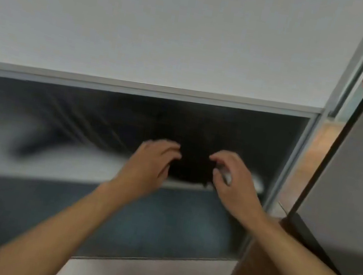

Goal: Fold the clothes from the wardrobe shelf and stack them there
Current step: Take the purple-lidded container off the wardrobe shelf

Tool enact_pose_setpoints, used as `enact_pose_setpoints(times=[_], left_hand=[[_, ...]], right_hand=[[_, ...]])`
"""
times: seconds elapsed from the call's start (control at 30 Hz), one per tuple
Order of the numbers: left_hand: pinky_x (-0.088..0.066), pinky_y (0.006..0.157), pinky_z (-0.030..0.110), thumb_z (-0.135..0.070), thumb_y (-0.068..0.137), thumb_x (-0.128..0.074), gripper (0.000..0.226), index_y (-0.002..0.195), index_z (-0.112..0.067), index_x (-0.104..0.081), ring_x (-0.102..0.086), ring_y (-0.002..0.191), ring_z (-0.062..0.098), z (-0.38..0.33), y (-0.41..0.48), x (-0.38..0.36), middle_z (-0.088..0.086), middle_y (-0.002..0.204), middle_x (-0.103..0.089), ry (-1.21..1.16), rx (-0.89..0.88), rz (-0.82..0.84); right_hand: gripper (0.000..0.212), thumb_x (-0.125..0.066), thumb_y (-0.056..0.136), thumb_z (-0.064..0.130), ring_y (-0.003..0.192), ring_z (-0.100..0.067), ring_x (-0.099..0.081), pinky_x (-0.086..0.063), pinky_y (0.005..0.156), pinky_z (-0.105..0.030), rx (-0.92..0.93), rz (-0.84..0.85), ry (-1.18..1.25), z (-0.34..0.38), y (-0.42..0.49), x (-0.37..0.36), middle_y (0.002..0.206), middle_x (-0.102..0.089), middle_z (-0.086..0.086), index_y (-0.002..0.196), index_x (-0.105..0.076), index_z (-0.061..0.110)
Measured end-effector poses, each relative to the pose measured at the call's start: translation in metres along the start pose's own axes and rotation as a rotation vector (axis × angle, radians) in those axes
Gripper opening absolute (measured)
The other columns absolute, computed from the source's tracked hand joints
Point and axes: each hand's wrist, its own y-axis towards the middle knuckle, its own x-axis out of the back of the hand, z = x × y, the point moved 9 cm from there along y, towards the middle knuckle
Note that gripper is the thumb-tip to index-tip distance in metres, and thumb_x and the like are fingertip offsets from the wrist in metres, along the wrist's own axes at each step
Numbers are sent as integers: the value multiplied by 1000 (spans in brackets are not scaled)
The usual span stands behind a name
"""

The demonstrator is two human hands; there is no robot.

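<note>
Dark, blurred garment lies at the right end of the pale wardrobe shelf, its lower hem just over the shelf's front edge. The left hand curls fingers and thumb round the garment's left side. The right hand is bent at its right side, but blur hides whether it pinches cloth. Pale shelf surface shows leftward. Close on the right stand the wardrobe's side wall and the open door.
</note>
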Motion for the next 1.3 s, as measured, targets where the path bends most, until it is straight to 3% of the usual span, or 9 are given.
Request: enact_pose_setpoints(times=[0.1, 0.17, 0.3, 0.43, 0.53, 0.67, 0.97, 1.07, 1.3], left_hand=[[-34, 112, 50, -16, 82, -70, 52, 132, -15, -57, -43, 138, 30, -13, 54, 21, 9, 149, -47, 251, -37, -76], [-26, 117, 55, -30, 84, -71, 70, 146, -18, -41, -27, 147, 32, -13, 81, 26, 11, 160, -29, 364, 8, -61], [-9, 110, 74, -48, 77, -78, 117, 157, -28, 5, 14, 151, 35, 7, 92, 0, 7, 165, 15, 506, 228, 154], [-11, 106, 78, -39, 70, -86, 140, 151, -35, 27, 27, 148, 34, 20, 90, -11, 4, 161, 32, 579, 317, 224], [-11, 107, 78, -38, 71, -86, 140, 149, -36, 30, 28, 147, 34, 25, 89, -8, 3, 160, 33, 580, 319, 200], [-11, 109, 77, -42, 75, -82, 134, 150, -34, 29, 26, 148, 36, 30, 84, -7, 6, 161, 31, 620, 317, 233], [-8, 111, 76, -45, 78, -78, 124, 154, -32, 20, 25, 148, 37, 44, 71, 0, 6, 161, 32, 647, 330, 263], [-9, 111, 76, -43, 77, -80, 127, 153, -33, 21, 26, 148, 36, 58, 59, 9, 5, 162, 30, 662, 377, 268], [-25, 114, 66, 5, 80, -68, 113, 157, -25, 10, 18, 150, 38, 81, 16, 26, 5, 163, 28, 495, 603, 122]], right_hand=[[40, -62, 86, 7, 127, -16, -45, -24, 112, -13, 58, -133, -148, -6, 21, 41, 133, -51, -5, 125, -58, 14], [48, -62, 86, 7, 138, -21, -35, -23, 118, -25, 5, -222, -178, -22, 35, 72, 144, -43, -8, 133, -53, 14], [71, -61, 86, 7, 151, -30, -12, -19, 122, -52, -363, -410, -178, -88, 43, 133, 163, -15, -10, 150, -31, 16], [83, -61, 90, 8, 151, -34, -12, -18, 120, -59, -648, -494, 16, -142, 40, 153, 166, -9, -9, 157, -13, 17], [89, -65, 90, 8, 149, -33, -23, -26, 118, -49, -676, -495, 133, -159, 41, 145, 164, -17, -8, 158, -8, 21], [90, -68, 83, 5, 141, -31, -33, -33, 96, -31, -644, -573, 159, -159, 39, 145, 156, -28, -10, 155, -18, 22], [88, -63, 82, 2, 140, -23, -34, -34, 97, -30, -594, -494, 252, -152, 33, 133, 157, -28, -3, 155, -19, 26], [88, -60, 79, -1, 127, -13, -37, -35, 91, -27, -561, -472, 276, -140, 35, 121, 151, -32, -3, 154, -22, 25], [95, -56, 69, -1, 127, -21, -42, -39, 82, -39, -519, -385, 206, -101, 42, 68, 145, -36, 2, 150, -21, 33]])
